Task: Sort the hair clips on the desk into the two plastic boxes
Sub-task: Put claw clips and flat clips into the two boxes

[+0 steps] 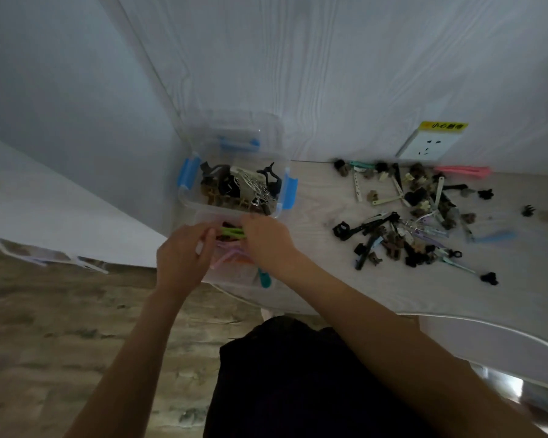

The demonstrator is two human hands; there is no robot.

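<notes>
Two clear plastic boxes stand at the desk's left end. The far box, with blue latches, holds dark claw clips and metal clips. The near box holds long pink, orange and teal clips. My left hand and my right hand are both over the near box, each pinching one end of a green long hair clip. A large heap of loose hair clips lies on the desk to the right, dark claws mixed with long pastel clips.
A wall socket with a yellow label sits on the wall behind the heap. Stray small clips lie at the far right. The desk's rounded front edge runs below my right arm. Wood floor is at the left.
</notes>
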